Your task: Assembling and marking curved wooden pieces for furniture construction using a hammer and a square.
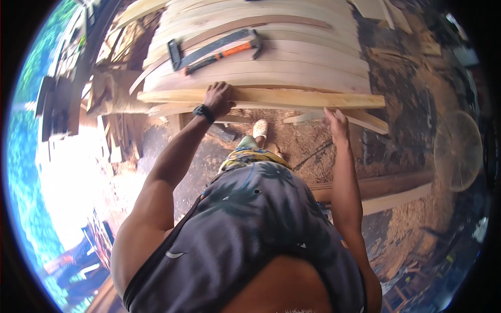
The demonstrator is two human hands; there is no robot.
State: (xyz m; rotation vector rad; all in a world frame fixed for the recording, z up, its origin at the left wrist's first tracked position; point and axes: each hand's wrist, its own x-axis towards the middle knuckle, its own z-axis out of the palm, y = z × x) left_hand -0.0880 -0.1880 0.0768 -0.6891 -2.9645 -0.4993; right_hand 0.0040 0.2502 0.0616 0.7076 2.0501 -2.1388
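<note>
A long pale wooden board (292, 97) lies across the near end of a plank-topped work surface (318, 60). My left hand (218, 99), with a dark watch (204, 112) on its wrist, is closed over the board left of its middle. Close to the board's near edge on the right is my right hand (338, 124), a little blurred, its fingers partly stretched and apart. I cannot tell whether its fingertips touch the wood. Beyond the board rest a claw hammer (224, 55) with an orange and black handle and a dark carpenter's square (211, 48).
A thin curved wooden strip (261, 21) lies across the planks behind the tools. Another board (365, 121) juts out below the right end. Sawdust and shavings (292, 135) cover the floor. A round fan-like guard (458, 151) stands at right, and scrap wood (122, 47) piles up at left.
</note>
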